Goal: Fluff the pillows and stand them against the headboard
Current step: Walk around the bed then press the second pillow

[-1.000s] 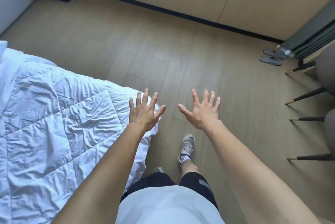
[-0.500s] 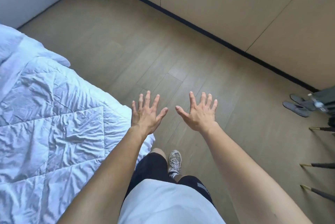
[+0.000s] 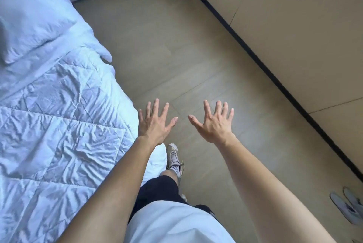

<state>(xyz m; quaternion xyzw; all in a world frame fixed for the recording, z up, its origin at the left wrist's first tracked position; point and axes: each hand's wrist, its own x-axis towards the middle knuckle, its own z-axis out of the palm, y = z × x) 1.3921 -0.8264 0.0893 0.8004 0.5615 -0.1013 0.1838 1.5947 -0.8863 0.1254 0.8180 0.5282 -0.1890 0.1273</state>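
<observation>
White bedding is filling the left side of my view, and the pillow I am after is lying flat at the far upper left, at the head end of the bed, well apart from both hands. I am holding the left hand and the right hand out in front with fingers spread wide and palms down, gripping nothing. The left hand is hovering just over the near edge of the quilt; the right hand is hanging over bare floor.

From either grip, the pillow is lying forward and to the left, so the left hand is clearly the nearer one. Its long axis seems to be running across the bed, roughly square to the bed's side edge, though its far end is cut off by the frame. I am judging that the reach calls for walking up the bedside first. I cannot see the headboard, nor tell whether a second pillow is lying beyond this one.
</observation>
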